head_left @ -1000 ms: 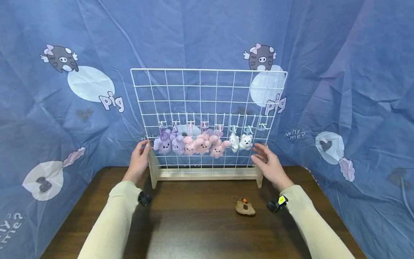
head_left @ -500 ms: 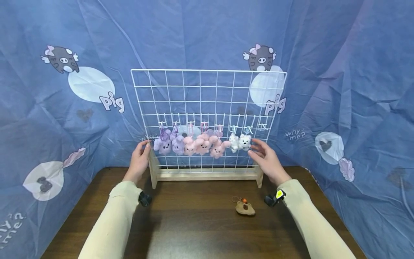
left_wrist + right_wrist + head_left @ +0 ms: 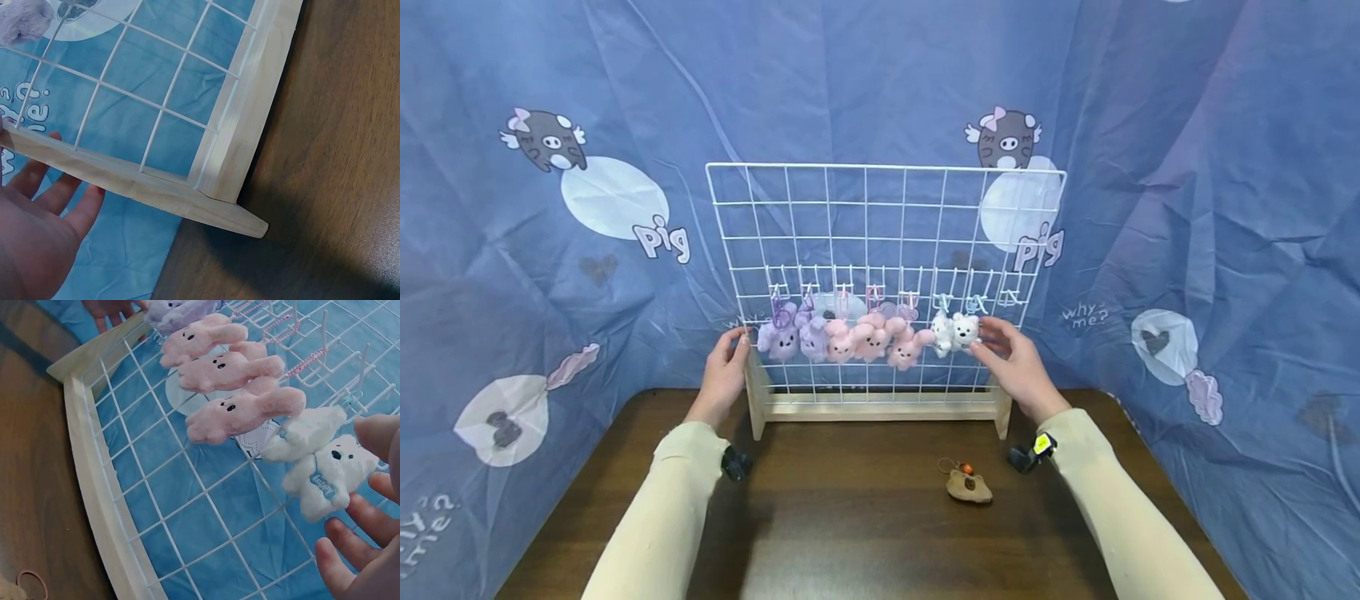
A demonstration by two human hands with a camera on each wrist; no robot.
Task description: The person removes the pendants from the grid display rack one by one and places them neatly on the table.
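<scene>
A white wire grid rack point(image 3: 904, 203) on a wooden stand point(image 3: 880, 411) holds a row of plush keychains on its hooks. My left hand point(image 3: 722, 377) grips the stand's left post point(image 3: 134, 187), with fingers reaching behind it in the left wrist view. At the row's right end, the fingers of my right hand point(image 3: 1017, 367) touch the side of a white plush bear keychain point(image 3: 328, 472). Its fingers are spread, not wrapped round the bear. Another white plush keychain point(image 3: 304, 432) hangs against that bear. Pink bunny keychains point(image 3: 247, 412) and purple plush keychains point(image 3: 782, 340) hang further left.
A bare hook point(image 3: 1009, 297) sits right of the white bear. A brown plush keychain point(image 3: 967, 486) with an orange bead lies on the dark wooden table point(image 3: 850, 517) in front of the stand. Blue patterned cloth point(image 3: 880, 75) surrounds the table.
My right hand has moved slightly left against the white bear, which has shifted left toward its white neighbour. The left hand stays at the post.
</scene>
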